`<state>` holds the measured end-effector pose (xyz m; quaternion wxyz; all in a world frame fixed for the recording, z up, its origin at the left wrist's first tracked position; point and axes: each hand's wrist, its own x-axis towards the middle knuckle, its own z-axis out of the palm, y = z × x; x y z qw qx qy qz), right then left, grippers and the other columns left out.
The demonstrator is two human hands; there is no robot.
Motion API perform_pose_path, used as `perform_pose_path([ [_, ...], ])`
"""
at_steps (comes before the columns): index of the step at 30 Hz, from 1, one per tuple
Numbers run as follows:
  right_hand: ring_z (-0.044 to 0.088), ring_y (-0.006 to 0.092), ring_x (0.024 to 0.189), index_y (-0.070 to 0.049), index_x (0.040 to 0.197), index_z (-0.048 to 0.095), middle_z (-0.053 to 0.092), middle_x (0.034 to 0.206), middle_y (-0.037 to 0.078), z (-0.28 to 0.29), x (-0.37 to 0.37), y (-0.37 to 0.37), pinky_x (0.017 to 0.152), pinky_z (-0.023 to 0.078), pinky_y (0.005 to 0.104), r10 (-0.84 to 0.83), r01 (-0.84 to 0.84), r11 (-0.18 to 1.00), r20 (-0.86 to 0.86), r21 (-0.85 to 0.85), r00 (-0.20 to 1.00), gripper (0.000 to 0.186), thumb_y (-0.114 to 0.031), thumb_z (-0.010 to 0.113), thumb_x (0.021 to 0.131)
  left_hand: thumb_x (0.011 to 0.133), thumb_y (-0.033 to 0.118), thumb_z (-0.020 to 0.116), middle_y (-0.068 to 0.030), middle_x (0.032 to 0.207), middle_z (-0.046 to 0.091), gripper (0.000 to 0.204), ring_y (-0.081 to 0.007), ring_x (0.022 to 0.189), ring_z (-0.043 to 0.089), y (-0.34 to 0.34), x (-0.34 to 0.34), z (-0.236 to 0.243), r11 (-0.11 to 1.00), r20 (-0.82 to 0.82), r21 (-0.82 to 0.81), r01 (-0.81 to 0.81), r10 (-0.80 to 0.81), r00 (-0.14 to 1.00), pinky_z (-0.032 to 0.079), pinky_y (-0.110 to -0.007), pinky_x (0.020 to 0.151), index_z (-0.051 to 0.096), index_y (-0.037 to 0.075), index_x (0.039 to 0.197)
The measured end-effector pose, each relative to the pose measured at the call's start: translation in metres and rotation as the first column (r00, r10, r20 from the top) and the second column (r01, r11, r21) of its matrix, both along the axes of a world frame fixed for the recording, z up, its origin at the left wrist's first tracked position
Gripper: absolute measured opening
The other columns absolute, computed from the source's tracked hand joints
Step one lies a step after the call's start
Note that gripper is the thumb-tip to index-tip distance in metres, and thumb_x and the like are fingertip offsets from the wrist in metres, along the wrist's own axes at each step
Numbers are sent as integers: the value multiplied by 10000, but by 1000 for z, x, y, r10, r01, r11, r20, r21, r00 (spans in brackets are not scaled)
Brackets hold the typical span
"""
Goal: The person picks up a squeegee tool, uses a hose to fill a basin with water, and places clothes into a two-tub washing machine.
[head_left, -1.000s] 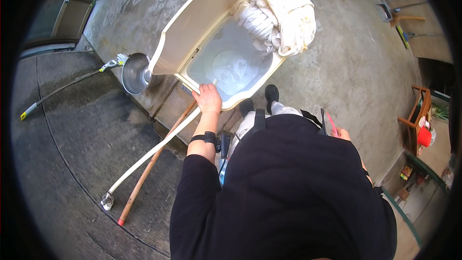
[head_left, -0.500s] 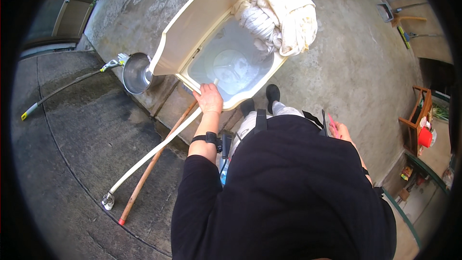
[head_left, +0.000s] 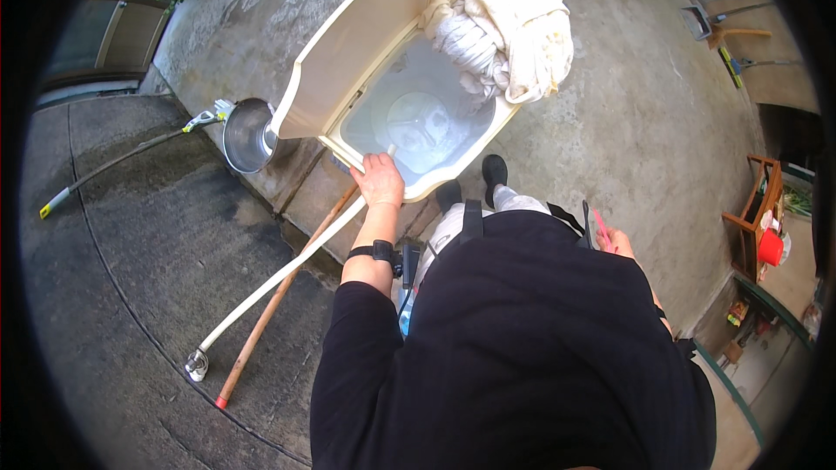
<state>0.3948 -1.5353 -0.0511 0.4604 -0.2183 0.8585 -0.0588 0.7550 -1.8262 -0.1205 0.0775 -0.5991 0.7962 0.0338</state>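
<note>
At the near left corner of a cream washing machine, my left hand is closed around a white hose, pressing it to the rim. The hose's short end pokes over the edge into the tub; the rest slopes down to the floor, ending in a metal fitting. Cloudy water stands in the tub, a round disc showing at its bottom. Off-white cloth lies bunched over the machine's right side. Beside my right hip, my right hand grips a thin pink thing; its kind is unclear.
The cream lid stands raised at the left. A metal basin sits beyond it, near a dark hose. A wooden pole leans below the white hose. At the far right are a wooden rack and a red container.
</note>
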Motion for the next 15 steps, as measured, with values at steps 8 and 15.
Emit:
perform_pose_path([
  [8, 549, 241, 938, 33, 1008, 541, 571, 975, 198, -24, -10, 15, 811, 414, 322, -11, 10, 999, 16, 53, 1000, 264, -108, 527, 785, 769, 146, 412, -95, 967, 506, 189, -227, 1049, 408, 0, 0, -2, 1000, -2, 3, 1, -1, 1000, 262, -539, 891, 498, 54, 910],
  [15, 554, 252, 936, 13, 1004, 551, 577, 971, 185, -19, -6, 15, 813, 417, 324, 38, -38, 999, -3, 33, 999, 276, -136, 531, 773, 773, 145, 403, -99, 978, 502, 199, -230, 1054, 404, 0, 3, -2, 1000, 9, -1, 0, 0, 1000, 260, -538, 892, 497, 53, 922],
])
